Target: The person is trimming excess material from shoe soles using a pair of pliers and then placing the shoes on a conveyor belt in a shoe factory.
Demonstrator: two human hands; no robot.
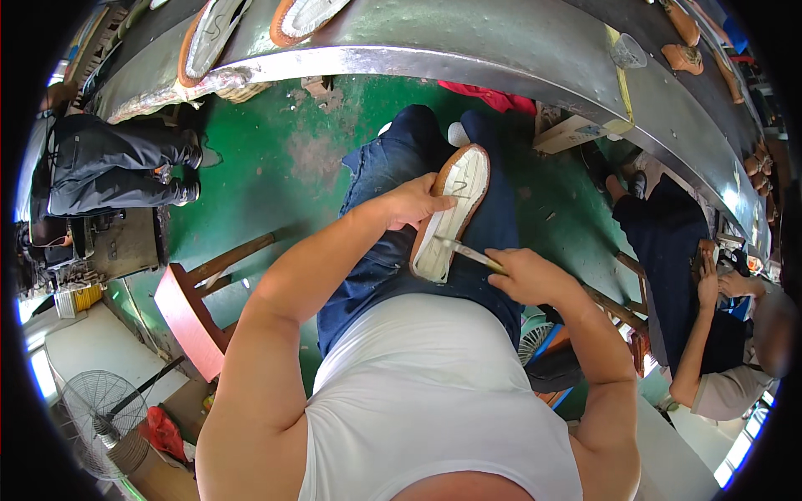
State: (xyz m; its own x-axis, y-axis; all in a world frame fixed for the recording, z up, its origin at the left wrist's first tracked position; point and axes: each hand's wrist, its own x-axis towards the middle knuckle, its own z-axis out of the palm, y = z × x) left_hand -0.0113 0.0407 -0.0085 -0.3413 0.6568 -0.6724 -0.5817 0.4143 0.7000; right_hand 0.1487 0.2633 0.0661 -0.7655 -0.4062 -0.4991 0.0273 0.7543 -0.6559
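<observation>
Your left hand (pixel 411 204) grips one cream, tan-rimmed oblong shoe (pixel 469 179) above your lap, thumb pressed on its face; your right hand (pixel 530 275) pinches one slim, pale tool (pixel 474 254), its tip at that shoe's near half. Beyond it, two similar shoes (pixel 214 40) lie on a grey metal bench (pixel 468 37); below it spreads a scuffed green floor (pixel 267 159); left of it is one reddish wooden stool (pixel 189 321).

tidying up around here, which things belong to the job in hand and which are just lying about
In use:
pale shoe, in left fingers
slim tool, in right fingers

Lying about:
lower-left fan
red seat
clear cup
two similar shoes, perhaps related
</observation>
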